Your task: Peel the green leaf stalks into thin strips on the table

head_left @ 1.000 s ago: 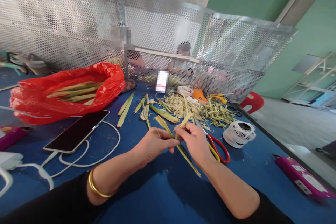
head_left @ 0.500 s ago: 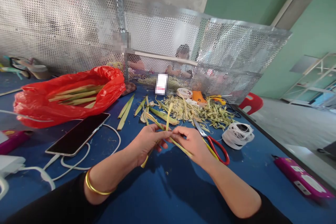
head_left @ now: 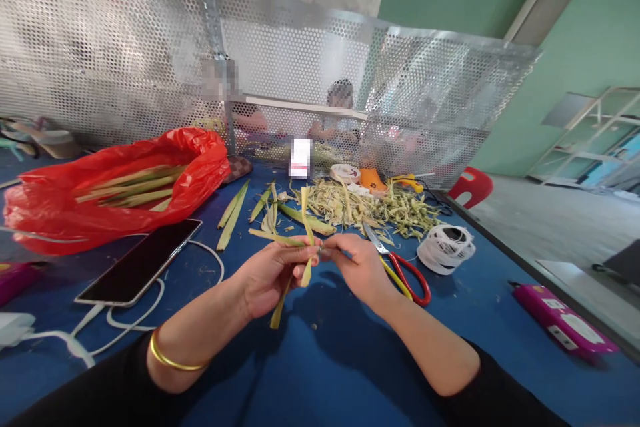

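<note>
The left hand [head_left: 273, 270] pinches crossed leaf strips [head_left: 307, 213], one long axis running away from the person, another pointing left. The crossing lies at its fingertips; the right hand [head_left: 361, 270] meets it from the right, its grip unclear. Scissors [head_left: 419, 283] rest on the tabletop [head_left: 320, 373] just beside the right hand.

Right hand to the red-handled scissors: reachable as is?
Probably yes. The scissors lie right beside the right hand, their red handle uncovered. The hand looks busy, though: its fingertips are at the leaf strips in the left hand.
</note>
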### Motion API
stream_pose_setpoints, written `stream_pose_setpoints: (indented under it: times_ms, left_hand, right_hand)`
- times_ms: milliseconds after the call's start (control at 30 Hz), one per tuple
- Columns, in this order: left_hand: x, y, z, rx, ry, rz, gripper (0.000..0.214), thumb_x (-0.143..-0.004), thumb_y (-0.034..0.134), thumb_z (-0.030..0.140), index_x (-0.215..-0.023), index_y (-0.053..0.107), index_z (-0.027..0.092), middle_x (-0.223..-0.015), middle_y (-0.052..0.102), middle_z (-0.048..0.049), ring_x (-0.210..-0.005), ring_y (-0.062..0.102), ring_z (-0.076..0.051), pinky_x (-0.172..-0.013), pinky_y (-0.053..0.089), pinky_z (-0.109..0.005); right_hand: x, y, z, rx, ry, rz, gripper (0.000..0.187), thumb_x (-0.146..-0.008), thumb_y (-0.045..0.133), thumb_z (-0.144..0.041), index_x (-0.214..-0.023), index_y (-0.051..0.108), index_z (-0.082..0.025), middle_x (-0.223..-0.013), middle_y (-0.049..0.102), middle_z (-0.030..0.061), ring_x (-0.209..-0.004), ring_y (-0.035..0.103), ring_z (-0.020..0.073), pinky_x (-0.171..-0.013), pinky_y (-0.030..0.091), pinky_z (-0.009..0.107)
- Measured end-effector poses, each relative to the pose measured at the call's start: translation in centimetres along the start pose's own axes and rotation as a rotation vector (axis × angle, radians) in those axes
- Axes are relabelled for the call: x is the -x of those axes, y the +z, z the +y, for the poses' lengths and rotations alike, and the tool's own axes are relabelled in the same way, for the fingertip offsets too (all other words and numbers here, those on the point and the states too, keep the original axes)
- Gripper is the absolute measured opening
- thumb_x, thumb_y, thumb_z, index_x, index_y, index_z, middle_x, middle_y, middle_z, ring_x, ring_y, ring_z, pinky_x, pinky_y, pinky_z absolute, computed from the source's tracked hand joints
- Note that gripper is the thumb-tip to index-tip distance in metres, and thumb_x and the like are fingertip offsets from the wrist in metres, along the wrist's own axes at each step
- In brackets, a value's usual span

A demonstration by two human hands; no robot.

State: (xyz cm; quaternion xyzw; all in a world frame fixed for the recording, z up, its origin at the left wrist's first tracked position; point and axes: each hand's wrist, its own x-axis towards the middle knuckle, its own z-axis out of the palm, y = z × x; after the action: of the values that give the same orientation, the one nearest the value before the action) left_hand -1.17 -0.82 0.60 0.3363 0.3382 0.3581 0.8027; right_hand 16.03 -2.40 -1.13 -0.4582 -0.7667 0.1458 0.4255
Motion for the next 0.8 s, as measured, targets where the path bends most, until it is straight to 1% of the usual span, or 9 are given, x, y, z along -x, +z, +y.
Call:
stream_pose_setpoints:
  times_ms: [100,167,233,300,367,467,600,700,800]
  left_hand:
    - [0.3,0.1,-0.1,-0.1,0.012,-0.061,0.009,-0.068,0.072,0.016,-0.074,0.065,0.014,-0.057,0.059,0.0019,-0.039,0.043,-0.001,-0.04,0.036,-0.012]
    - [0.4,0.3,-0.1,-0.18,0.031,-0.046,0.01,-0.068,0.073,0.018,-0.074,0.066,0.013,-0.059,0.061,0.0011,-0.039,0.045,-0.002,-0.04,0.036,-0.012]
    - [0.5,0.5,-0.1,-0.241,0.053,-0.016,0.012,-0.068,0.073,0.021,-0.076,0.068,0.013,-0.062,0.063,-0.0002,-0.04,0.048,-0.003,-0.041,0.037,-0.013]
    - [0.5,0.6,-0.3,-0.285,0.066,-0.01,0.013,-0.069,0.072,0.021,-0.079,0.068,0.014,-0.064,0.065,-0.0015,-0.042,0.05,-0.004,-0.042,0.039,-0.014]
    - [0.5,0.6,-0.6,-0.314,0.076,-0.029,0.013,-0.069,0.071,0.019,-0.081,0.069,0.013,-0.062,0.065,-0.0024,-0.042,0.05,-0.004,-0.043,0.039,-0.014]
    - [0.4,0.7,-1.0,-0.291,0.05,-0.066,0.012,-0.069,0.07,0.017,-0.08,0.069,0.013,-0.059,0.064,-0.0023,-0.042,0.049,-0.005,-0.042,0.039,-0.015]
    - [0.2,0.6,-1.2,-0.215,0.005,-0.062,0.015,-0.068,0.072,0.017,-0.082,0.067,0.014,-0.062,0.064,-0.0001,-0.044,0.051,-0.004,-0.045,0.041,-0.014]
    - [0.1,0.6,-1.0,-0.238,0.053,-0.086,0.016,-0.073,0.069,0.023,-0.085,0.065,0.014,-0.069,0.066,-0.0014,-0.047,0.056,-0.006,-0.048,0.045,-0.017]
    - [0.2,0.8,-0.7,-0.247,0.114,-0.091,0.021,-0.081,0.06,0.032,-0.092,0.063,0.014,-0.071,0.067,-0.0036,-0.05,0.061,-0.011,-0.049,0.046,-0.02]
  right_hand:
    - [-0.1,0.4,1.3,-0.015,-0.159,0.009,0.016,-0.089,0.051,-0.019,-0.081,0.064,-0.022,-0.08,0.068,0.0009,-0.078,0.061,0.0151,-0.087,0.04,0.032]
    - [-0.2,0.4,1.8,0.035,-0.26,-0.018,0.016,-0.089,0.049,-0.018,-0.088,0.065,-0.022,-0.089,0.069,0.0025,-0.085,0.061,0.0155,-0.093,0.037,0.034]
    - [-0.3,0.3,2.1,0.1,-0.322,-0.04,0.017,-0.089,0.049,-0.019,-0.093,0.066,-0.023,-0.095,0.068,0.0042,-0.092,0.06,0.0171,-0.092,0.036,0.036]
    - [-0.3,0.1,2.1,0.152,-0.333,-0.039,0.017,-0.089,0.05,-0.021,-0.091,0.066,-0.023,-0.093,0.068,0.005,-0.092,0.059,0.0183,-0.088,0.037,0.035]
    - [-0.3,0.1,2.0,0.183,-0.308,-0.021,0.017,-0.089,0.049,-0.021,-0.084,0.066,-0.021,-0.086,0.067,0.0043,-0.086,0.059,0.0176,-0.084,0.038,0.034]
    - [-0.2,0.2,1.9,0.214,-0.279,0.0,0.02,-0.089,0.047,-0.019,-0.078,0.064,-0.02,-0.081,0.066,0.0023,-0.08,0.058,0.0151,-0.086,0.036,0.033]
    - [-0.2,0.4,2.4,0.218,-0.284,0.047,0.023,-0.091,0.046,-0.024,-0.081,0.067,-0.021,-0.085,0.068,0.0024,-0.082,0.06,0.0149,-0.087,0.035,0.033]
    - [-0.4,0.5,2.9,0.159,-0.336,0.112,0.024,-0.092,0.048,-0.028,-0.084,0.069,-0.023,-0.084,0.07,0.0026,-0.081,0.061,0.016,-0.083,0.038,0.034]
    - [-0.5,0.5,3.1,0.155,-0.385,0.176,0.019,-0.09,0.053,-0.028,-0.092,0.071,-0.023,-0.083,0.07,0.004,-0.083,0.062,0.0176,-0.08,0.04,0.035]
